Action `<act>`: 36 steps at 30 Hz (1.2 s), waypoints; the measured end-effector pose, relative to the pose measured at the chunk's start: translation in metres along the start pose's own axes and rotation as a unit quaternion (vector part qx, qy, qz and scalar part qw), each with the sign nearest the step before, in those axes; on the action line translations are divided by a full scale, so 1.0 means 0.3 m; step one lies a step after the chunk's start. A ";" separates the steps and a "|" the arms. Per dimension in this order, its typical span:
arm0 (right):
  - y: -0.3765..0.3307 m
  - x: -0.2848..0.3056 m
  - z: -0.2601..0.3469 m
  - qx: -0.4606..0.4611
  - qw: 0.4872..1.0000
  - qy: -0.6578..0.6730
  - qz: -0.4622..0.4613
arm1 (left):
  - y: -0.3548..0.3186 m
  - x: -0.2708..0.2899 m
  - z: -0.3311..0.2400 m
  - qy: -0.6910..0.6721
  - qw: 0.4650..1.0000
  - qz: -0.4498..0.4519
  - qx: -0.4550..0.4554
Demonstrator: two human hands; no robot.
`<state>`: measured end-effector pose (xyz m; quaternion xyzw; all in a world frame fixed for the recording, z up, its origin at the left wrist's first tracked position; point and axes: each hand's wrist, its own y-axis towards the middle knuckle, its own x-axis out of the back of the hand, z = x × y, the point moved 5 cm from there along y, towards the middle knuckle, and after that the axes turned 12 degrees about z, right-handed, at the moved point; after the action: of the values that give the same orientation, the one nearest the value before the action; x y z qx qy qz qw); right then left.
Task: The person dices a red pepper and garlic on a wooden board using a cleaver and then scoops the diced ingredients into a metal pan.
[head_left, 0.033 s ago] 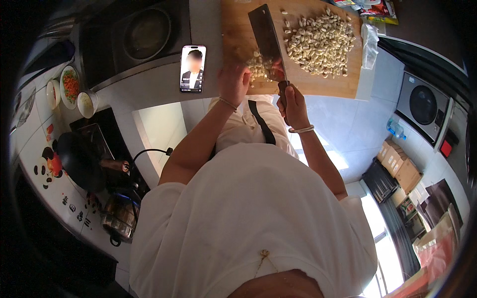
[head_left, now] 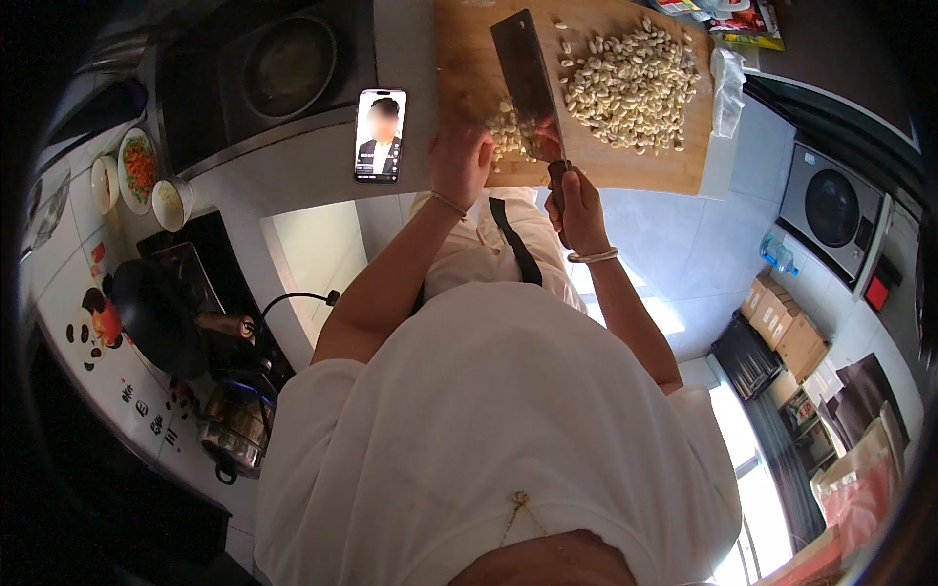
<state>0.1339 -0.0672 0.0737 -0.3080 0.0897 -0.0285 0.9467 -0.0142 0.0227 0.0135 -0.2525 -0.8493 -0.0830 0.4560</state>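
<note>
Head view showed the right hand [head_left: 582,207] gripping a cleaver [head_left: 528,78] angled near-right to far-left over a cutting board [head_left: 461,59], between a large kernel heap [head_left: 630,90] at right and a small pile [head_left: 506,127] beside the left hand [head_left: 459,168], whose grip was unclear.

The top edge crops the cutting board [head_left: 469,61], and right fingers [head_left: 578,190] partly hide the cleaver handle [head_left: 558,176].

Piles [head_left: 633,90] on board [head_left: 625,170], cleaver [head_left: 529,86] between, phone [head_left: 378,137] left
</note>
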 end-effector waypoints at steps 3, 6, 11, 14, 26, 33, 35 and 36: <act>-0.002 0.019 -0.036 -0.012 1.000 -0.016 0.008 | 0.018 0.033 -0.023 -0.023 0.997 -0.059 -0.040; -0.009 0.018 -0.040 -0.017 1.000 0.022 0.013 | 0.043 0.055 -0.035 0.001 1.000 -0.030 -0.008; -0.020 0.017 -0.021 -0.014 0.999 0.045 0.010 | 0.060 0.063 -0.038 -0.022 0.999 -0.036 -0.025; -0.026 0.030 -0.021 -0.011 0.999 0.052 0.006 | 0.053 0.037 0.019 -0.058 0.998 -0.025 -0.011; -0.035 0.032 -0.044 -0.019 0.998 0.067 0.001 | 0.049 0.028 -0.053 0.038 0.995 -0.036 -0.088; -0.030 0.031 -0.038 -0.009 0.998 0.066 0.004 | 0.072 0.029 -0.081 0.041 0.994 -0.040 -0.090; -0.029 0.031 -0.034 -0.011 0.998 0.065 0.002 | 0.072 0.049 -0.093 0.038 0.994 -0.038 -0.094; -0.029 0.032 -0.033 -0.012 0.998 0.064 0.000 | 0.073 0.060 -0.098 0.037 0.994 -0.038 -0.096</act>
<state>0.1414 -0.0809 0.0694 -0.3171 0.1508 -0.0468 0.9352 0.0100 0.0369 0.0429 -0.2596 -0.8288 -0.1905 0.4576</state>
